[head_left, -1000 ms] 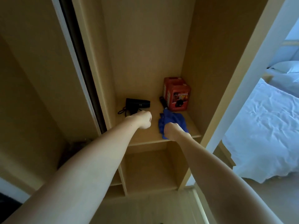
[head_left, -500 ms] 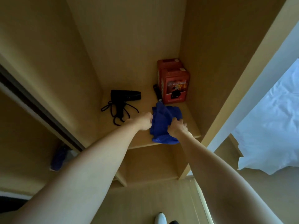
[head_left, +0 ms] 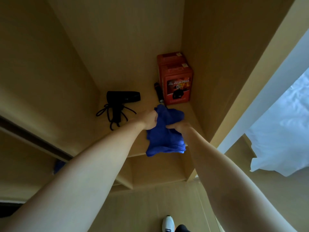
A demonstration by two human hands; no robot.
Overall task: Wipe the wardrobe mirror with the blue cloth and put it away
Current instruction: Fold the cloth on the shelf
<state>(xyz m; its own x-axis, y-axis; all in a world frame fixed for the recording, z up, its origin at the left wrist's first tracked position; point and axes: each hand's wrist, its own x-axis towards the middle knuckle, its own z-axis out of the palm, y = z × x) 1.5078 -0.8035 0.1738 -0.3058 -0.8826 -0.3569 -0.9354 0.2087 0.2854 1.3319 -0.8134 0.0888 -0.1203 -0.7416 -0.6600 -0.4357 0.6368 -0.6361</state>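
Observation:
The blue cloth (head_left: 164,136) is bunched between both hands above the front edge of a wooden wardrobe shelf (head_left: 143,104), and its lower part hangs past that edge. My left hand (head_left: 150,120) grips the cloth's upper left part. On the right side, my right hand (head_left: 179,127) pinches the cloth from above. No mirror surface can be made out in this view.
On the shelf lie a black hair dryer (head_left: 122,97) with a coiled cord, a black flashlight (head_left: 158,94) and two red boxes (head_left: 175,81) in the back right corner. A white-covered bed (head_left: 280,131) is at right. A white shoe (head_left: 168,224) stands on the floor below.
Both hands have closed on the cloth and lifted it off the shelf toward its front edge. The view has tilted down and moved closer.

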